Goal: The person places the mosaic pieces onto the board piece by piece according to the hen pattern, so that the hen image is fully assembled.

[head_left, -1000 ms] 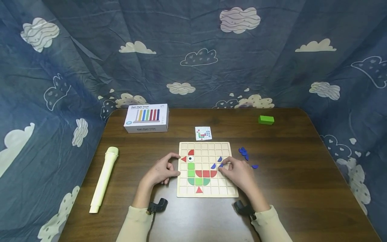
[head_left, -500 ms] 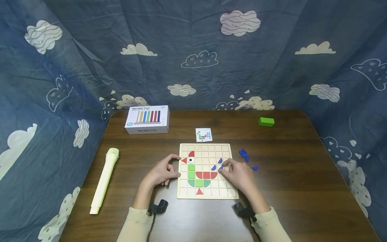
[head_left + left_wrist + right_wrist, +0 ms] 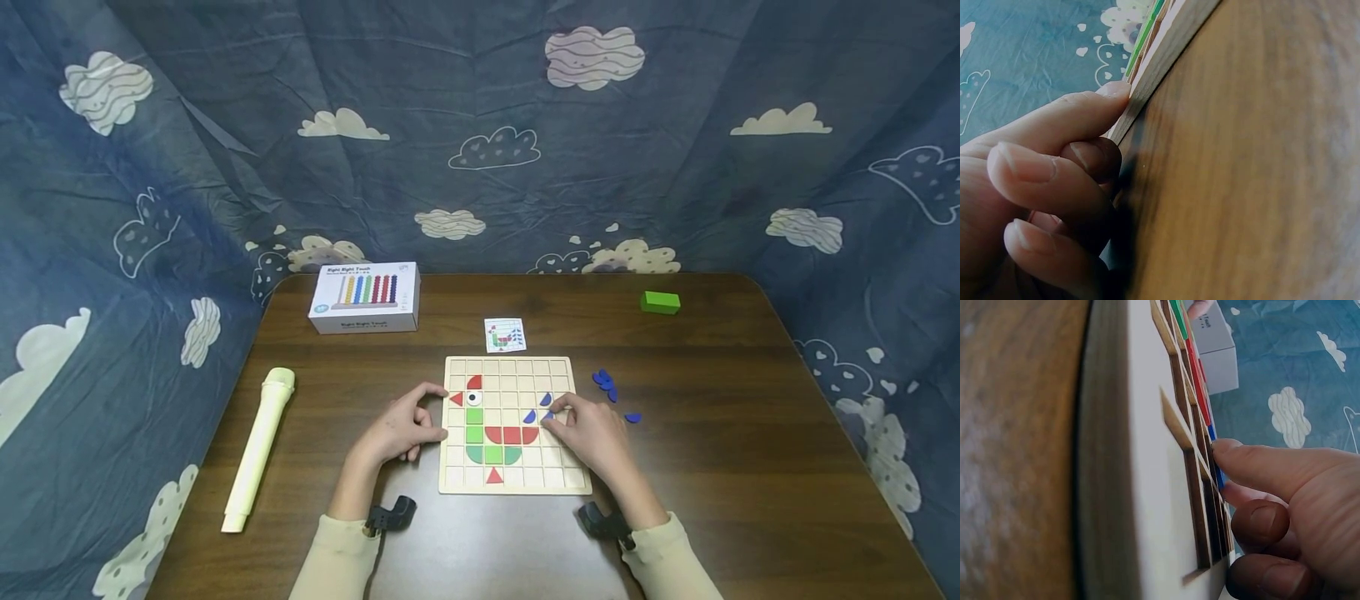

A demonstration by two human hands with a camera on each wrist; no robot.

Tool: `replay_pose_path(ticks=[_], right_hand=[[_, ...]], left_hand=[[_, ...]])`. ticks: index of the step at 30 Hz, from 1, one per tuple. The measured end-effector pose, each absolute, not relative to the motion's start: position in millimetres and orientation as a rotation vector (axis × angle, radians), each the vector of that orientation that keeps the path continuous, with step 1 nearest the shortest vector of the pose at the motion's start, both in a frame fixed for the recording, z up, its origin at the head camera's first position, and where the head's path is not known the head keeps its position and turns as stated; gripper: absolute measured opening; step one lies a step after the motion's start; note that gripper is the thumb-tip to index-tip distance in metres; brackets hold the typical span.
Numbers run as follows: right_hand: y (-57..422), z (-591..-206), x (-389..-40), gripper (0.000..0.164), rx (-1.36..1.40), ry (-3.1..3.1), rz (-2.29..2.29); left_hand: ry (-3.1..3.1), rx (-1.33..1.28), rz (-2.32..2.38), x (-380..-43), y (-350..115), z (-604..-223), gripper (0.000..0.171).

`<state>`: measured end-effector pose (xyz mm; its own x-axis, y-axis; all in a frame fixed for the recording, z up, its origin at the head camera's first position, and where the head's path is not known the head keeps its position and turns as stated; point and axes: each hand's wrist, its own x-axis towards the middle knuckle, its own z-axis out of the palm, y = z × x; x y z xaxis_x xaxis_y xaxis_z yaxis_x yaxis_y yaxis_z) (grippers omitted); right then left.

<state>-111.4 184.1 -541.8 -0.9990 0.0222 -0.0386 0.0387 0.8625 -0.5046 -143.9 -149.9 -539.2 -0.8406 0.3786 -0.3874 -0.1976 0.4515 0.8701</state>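
Observation:
A wooden grid board (image 3: pixel 457 479) lies mid-table in the head view, with red, green and blue pieces in its squares forming a bird shape. At its right side my right hand (image 3: pixel 596 429) pinches a blue half-round piece (image 3: pixel 548 415) between thumb and forefinger, low over a square. Two similar blue pieces (image 3: pixel 530 416) sit beside it. My left hand (image 3: pixel 397 425) touches the board's left edge with thumb and forefinger spread apart. In the left wrist view, the thumb (image 3: pixel 1104 103) meets the wooden edge while the other fingers are bent. Fingers partly hide the pinched piece.
Loose blue pieces (image 3: pixel 604 382) lie right of the board, one (image 3: pixel 633 417) apart from the others. A pattern card (image 3: pixel 506 335) lies behind the board. Farther out are a white box (image 3: pixel 365 298), a green block (image 3: pixel 660 302) and a pale yellow microphone-shaped stick (image 3: pixel 258 450).

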Motion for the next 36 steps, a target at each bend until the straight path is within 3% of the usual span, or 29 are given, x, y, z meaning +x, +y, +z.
replay_pose_path(ticks=[10,16,23,36], right_hand=[[219.1,-528.8,-102.3,0.034,0.193,3.025,-0.938],[266.8,-533.1,-89.0,0.049,0.47,3.05,-0.841],[284.1,-540.0,-79.2,0.066,0.525,2.938,-0.768],[282.8,-541.6,-82.4,0.047,0.478,2.993,-0.734]], left_hand=[[2.169,0.141,1.395,-144.3,-150.3,-539.6,0.061],[2.166,0.144,1.397,-143.6,-151.0,-537.9,0.061],[2.155,0.158,1.389,-141.1,-151.1,-538.8,0.062],[2.165,0.15,1.394,-142.5,-149.4,-542.2,0.06]])
